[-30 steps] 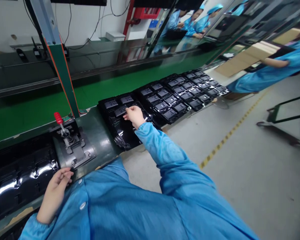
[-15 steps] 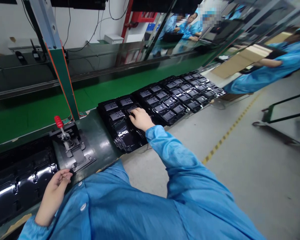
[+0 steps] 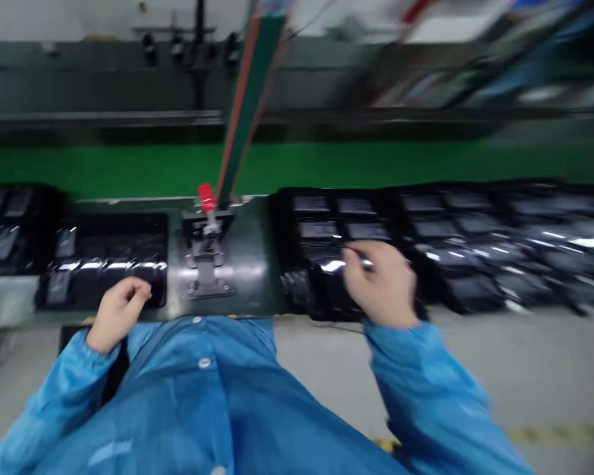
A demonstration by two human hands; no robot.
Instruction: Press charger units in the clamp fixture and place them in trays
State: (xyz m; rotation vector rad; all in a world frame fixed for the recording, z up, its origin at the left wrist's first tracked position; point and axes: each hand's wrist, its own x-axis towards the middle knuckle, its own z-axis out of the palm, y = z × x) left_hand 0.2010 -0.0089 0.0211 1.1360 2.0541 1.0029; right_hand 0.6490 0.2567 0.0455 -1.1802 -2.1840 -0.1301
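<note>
My left hand (image 3: 121,313) hovers by the front edge of a glossy black tray (image 3: 113,247), its fingers curled in against the thumb; nothing shows in it. Over the front part of another black tray (image 3: 313,290) is my right hand (image 3: 385,282), thumb and fingers drawn together. Motion blur and the fingers hide whatever they may hold. Flat dark rectangular pieces (image 3: 319,229) sit in that tray's pockets. Between the hands stands a metal toggle clamp fixture (image 3: 206,254) with a red handle (image 3: 206,196), touched by neither hand.
More black trays with dark pieces (image 3: 475,221) run along the bench to the right. At far left is another loaded tray (image 3: 2,241). A green post (image 3: 250,99) rises behind the clamp. Beyond lies a green strip (image 3: 356,158).
The view has swung left and down. My right hand's fingers, spread on a piece in the tray before, are now curled and nearer me. My left hand has moved left, away from the clamp fixture.
</note>
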